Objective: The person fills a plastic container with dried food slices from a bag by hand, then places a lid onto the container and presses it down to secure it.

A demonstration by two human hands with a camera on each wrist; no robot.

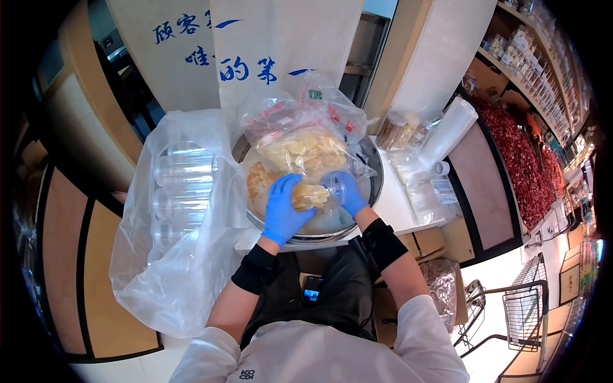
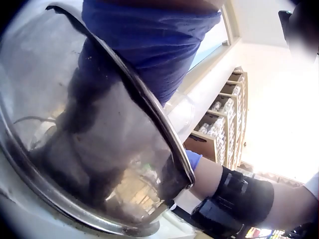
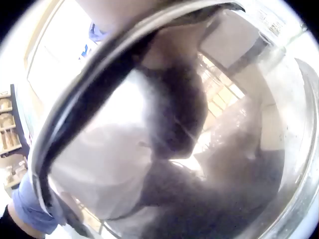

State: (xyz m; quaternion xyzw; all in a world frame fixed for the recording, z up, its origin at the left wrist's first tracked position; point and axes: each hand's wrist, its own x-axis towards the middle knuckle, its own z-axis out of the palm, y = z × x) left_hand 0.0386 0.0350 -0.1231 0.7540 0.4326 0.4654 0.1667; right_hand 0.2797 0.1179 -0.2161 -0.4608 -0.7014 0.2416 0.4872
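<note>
My blue-gloved left hand (image 1: 282,214) gathers a handful of pale yellow dried slices (image 1: 311,196), its fingers curved over them. My right hand (image 1: 352,196), also gloved in blue, grips a clear plastic jar (image 1: 334,185) tilted with its mouth towards the slices. Both hands are over a wide steel basin (image 1: 378,172). Inside the basin, a clear bag (image 1: 348,121) with red print holds more slices (image 1: 300,153). Both wrist views are mostly filled by the basin's shiny outer wall (image 2: 114,124), which hides much of the hands.
Left of the basin, a large translucent bag (image 1: 159,287) holds several clear jars (image 1: 185,204). At the right stand filled jars (image 1: 393,131), a roll of plastic (image 1: 450,131) and flat clear bags (image 1: 412,185). A shopping cart (image 1: 527,300) stands on the floor.
</note>
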